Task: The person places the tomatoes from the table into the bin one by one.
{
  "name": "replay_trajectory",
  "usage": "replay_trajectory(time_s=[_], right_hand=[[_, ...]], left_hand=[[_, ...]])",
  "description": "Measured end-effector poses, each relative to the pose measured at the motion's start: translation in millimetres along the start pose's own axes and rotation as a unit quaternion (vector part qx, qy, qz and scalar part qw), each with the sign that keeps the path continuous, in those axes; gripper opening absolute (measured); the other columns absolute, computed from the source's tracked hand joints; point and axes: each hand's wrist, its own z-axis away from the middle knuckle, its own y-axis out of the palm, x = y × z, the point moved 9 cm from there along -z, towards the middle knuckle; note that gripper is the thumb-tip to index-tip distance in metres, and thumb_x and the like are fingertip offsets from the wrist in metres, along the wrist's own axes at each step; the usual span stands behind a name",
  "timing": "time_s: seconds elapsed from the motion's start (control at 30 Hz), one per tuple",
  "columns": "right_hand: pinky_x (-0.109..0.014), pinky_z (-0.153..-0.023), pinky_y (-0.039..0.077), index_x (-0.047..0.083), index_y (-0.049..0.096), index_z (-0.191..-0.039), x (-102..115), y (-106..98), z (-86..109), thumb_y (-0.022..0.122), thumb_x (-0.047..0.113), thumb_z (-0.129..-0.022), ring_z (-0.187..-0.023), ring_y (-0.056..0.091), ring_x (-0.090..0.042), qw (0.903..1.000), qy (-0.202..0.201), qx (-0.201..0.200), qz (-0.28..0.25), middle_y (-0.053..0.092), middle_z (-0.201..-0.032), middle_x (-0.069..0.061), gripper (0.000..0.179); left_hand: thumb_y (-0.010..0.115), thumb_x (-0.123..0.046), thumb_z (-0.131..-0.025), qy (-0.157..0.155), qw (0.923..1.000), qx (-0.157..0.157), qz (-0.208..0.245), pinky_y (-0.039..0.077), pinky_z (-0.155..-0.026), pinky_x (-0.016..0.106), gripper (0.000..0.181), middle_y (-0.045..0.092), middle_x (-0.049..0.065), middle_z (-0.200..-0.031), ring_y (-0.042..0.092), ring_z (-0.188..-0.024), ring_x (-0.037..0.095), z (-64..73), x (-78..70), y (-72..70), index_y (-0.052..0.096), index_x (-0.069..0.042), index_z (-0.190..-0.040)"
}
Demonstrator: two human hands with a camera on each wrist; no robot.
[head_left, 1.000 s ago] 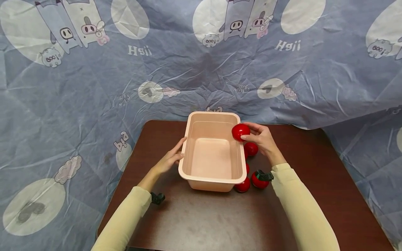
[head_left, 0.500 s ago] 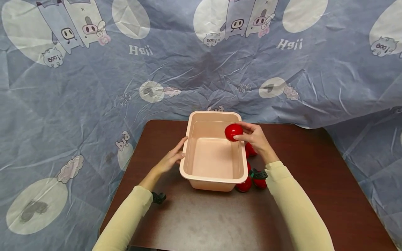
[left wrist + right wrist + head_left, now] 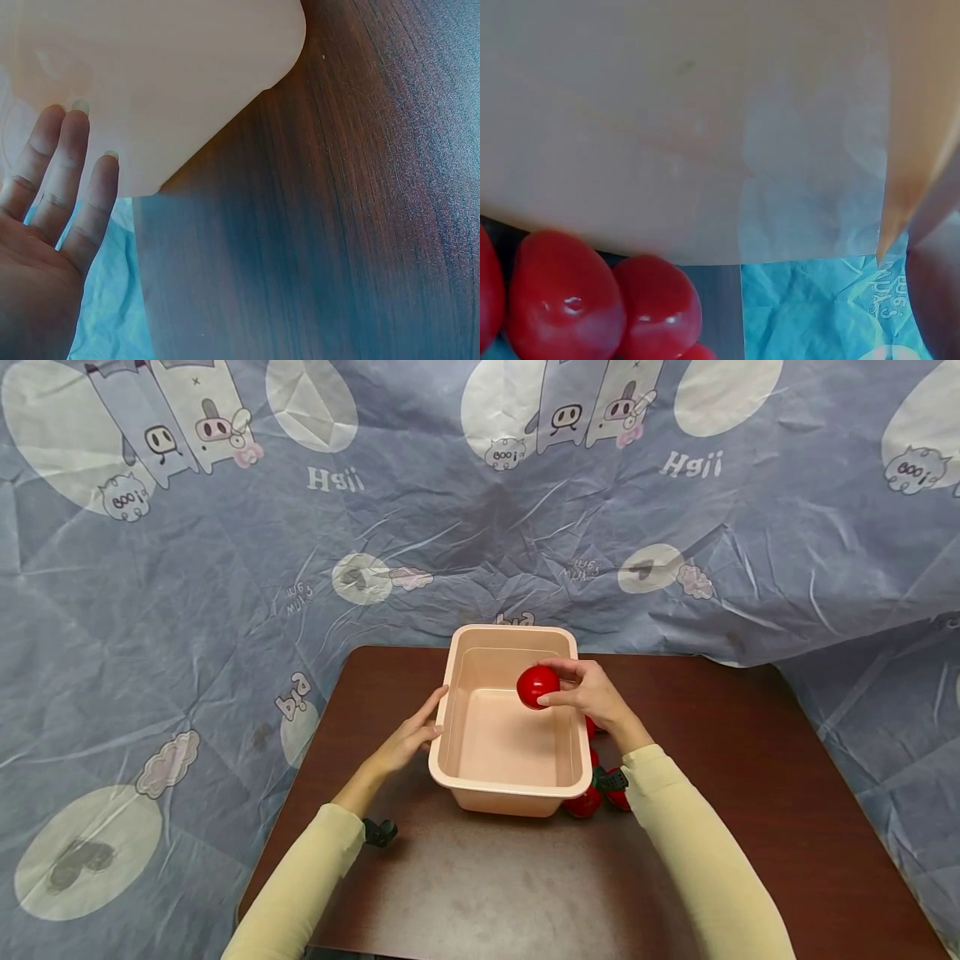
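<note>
A pale peach plastic basin (image 3: 506, 792) stands on the table, its inside bare in the head view. Over its right half, my right hand (image 3: 588, 693) holds a glossy red round fruit (image 3: 537, 686) between thumb and fingers. My left hand (image 3: 405, 741) touches the basin's left side near the rim. In the left wrist view its fingers (image 3: 73, 150) reach straight along the basin's outer wall (image 3: 187, 82). Only a blurred part of my right hand (image 3: 937, 277) shows in the right wrist view, where the held fruit is hidden.
Several more red fruits (image 3: 582, 802) lie close against the basin's right side, partly hidden by my right wrist and the rim. Large in the right wrist view is one of these red fruits (image 3: 562, 300). The brown wooden table (image 3: 495, 877) backs onto a blue patterned cloth (image 3: 420, 527).
My right hand has carried the red fruit leftward from the basin's right rim to over its interior, slightly lower now. The left hand stays at the basin's left side.
</note>
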Motion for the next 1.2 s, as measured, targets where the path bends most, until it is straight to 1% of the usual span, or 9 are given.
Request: replay_trajectory(time_s=[0.1, 0.2, 0.3, 0.5, 0.67, 0.77, 0.87, 1.1, 1.2], right_hand=[[-0.026, -0.085, 0.055, -0.008, 0.053, -0.134, -1, 2, -0.6, 0.079, -0.005, -0.073, -0.097, 0.068, -0.014, 0.9999, 0.005, 0.004, 0.016, 0.058, -0.131, -0.022, 0.066], [-0.025, -0.085, 0.055, -0.008, 0.054, -0.133, -2, 1, -0.8, 0.079, -0.005, -0.072, -0.097, 0.068, -0.014, 0.9996, 0.008, 0.003, 0.025, 0.058, -0.129, -0.025, 0.066], [-0.023, -0.085, 0.055, -0.008, 0.054, -0.132, -2, 0, -0.6, 0.080, -0.005, -0.071, -0.096, 0.068, -0.014, 0.9991, 0.008, 0.002, 0.043, 0.059, -0.129, -0.025, 0.067], [-0.023, -0.089, 0.053, -0.006, 0.057, -0.131, 1, 2, 0.4, 0.082, 0.000, -0.071, -0.102, 0.067, -0.020, 0.9968, 0.003, 0.011, 0.079, 0.061, -0.129, -0.023, 0.065], [-0.032, -0.101, 0.048, -0.008, 0.057, -0.130, 0, 3, 1.4, 0.078, -0.004, -0.074, -0.118, 0.060, -0.034, 0.9987, -0.006, 0.018, 0.047, 0.059, -0.131, -0.026, 0.060], [-0.036, -0.101, 0.047, -0.010, 0.057, -0.129, 0, 1, 1.9, 0.076, -0.007, -0.075, -0.121, 0.057, -0.040, 0.9993, -0.012, 0.019, 0.028, 0.057, -0.130, -0.030, 0.057], [-0.031, -0.097, 0.050, -0.010, 0.056, -0.129, 1, 0, 2.6, 0.075, -0.007, -0.076, -0.119, 0.060, -0.036, 0.9996, -0.014, 0.018, 0.017, 0.059, -0.129, -0.028, 0.056], [-0.024, -0.092, 0.052, -0.014, 0.052, -0.131, 2, -2, 6.7, 0.072, -0.009, -0.078, -0.109, 0.066, -0.015, 0.9993, -0.021, 0.016, -0.028, 0.067, -0.120, -0.007, 0.056], [-0.026, -0.093, 0.052, -0.015, 0.051, -0.131, 2, -7, 10.2, 0.071, -0.009, -0.078, -0.109, 0.067, -0.015, 0.9987, -0.027, 0.013, -0.040, 0.067, -0.121, -0.011, 0.057]], left_hand=[[0.042, -0.009, -0.099, 0.001, 1.0000, -0.001, -0.008, 0.057, -0.075, 0.035, 0.068, 0.059, 0.040, -0.116, 0.057, -0.105, 0.057, -1.0, 2.6, -1.0, 0.008, -0.014, -0.158], [0.041, -0.010, -0.100, -0.001, 0.9999, -0.002, -0.010, 0.057, -0.075, 0.036, 0.068, 0.059, 0.037, -0.120, 0.056, -0.108, 0.057, -4.4, 15.4, -4.1, 0.007, -0.018, -0.158], [0.040, -0.011, -0.100, -0.001, 0.9999, -0.005, -0.009, 0.057, -0.076, 0.039, 0.068, 0.055, 0.039, -0.125, 0.056, -0.109, 0.057, -7.9, 29.9, -7.1, 0.007, -0.023, -0.158], [0.041, -0.015, -0.100, 0.003, 0.9998, -0.016, -0.011, 0.056, -0.077, 0.043, 0.067, 0.053, 0.042, -0.124, 0.058, -0.109, 0.054, -7.7, 31.2, -7.4, 0.010, -0.028, -0.158], [0.042, -0.018, -0.099, 0.006, 0.9997, -0.020, -0.015, 0.057, -0.077, 0.040, 0.067, 0.054, 0.043, -0.123, 0.058, -0.107, 0.053, -6.2, 30.0, -6.7, 0.012, -0.030, -0.158], [0.042, -0.018, -0.099, 0.005, 0.9996, -0.020, -0.018, 0.057, -0.076, 0.036, 0.067, 0.054, 0.042, -0.123, 0.059, -0.106, 0.052, -5.1, 29.6, -5.8, 0.012, -0.032, -0.157], [0.043, -0.017, -0.100, 0.004, 0.9996, -0.020, -0.019, 0.057, -0.075, 0.035, 0.067, 0.054, 0.043, -0.122, 0.060, -0.105, 0.051, -4.6, 29.5, -5.4, 0.012, -0.032, -0.157], [0.042, -0.016, -0.100, 0.009, 0.9994, -0.022, -0.023, 0.057, -0.075, 0.036, 0.067, 0.055, 0.043, -0.118, 0.061, -0.104, 0.049, -4.6, 30.3, -4.9, 0.011, -0.027, -0.158], [0.043, -0.017, -0.100, 0.008, 0.9993, -0.024, -0.026, 0.057, -0.074, 0.036, 0.067, 0.055, 0.042, -0.119, 0.063, -0.103, 0.044, -4.4, 30.1, -4.7, 0.012, -0.029, -0.158]])
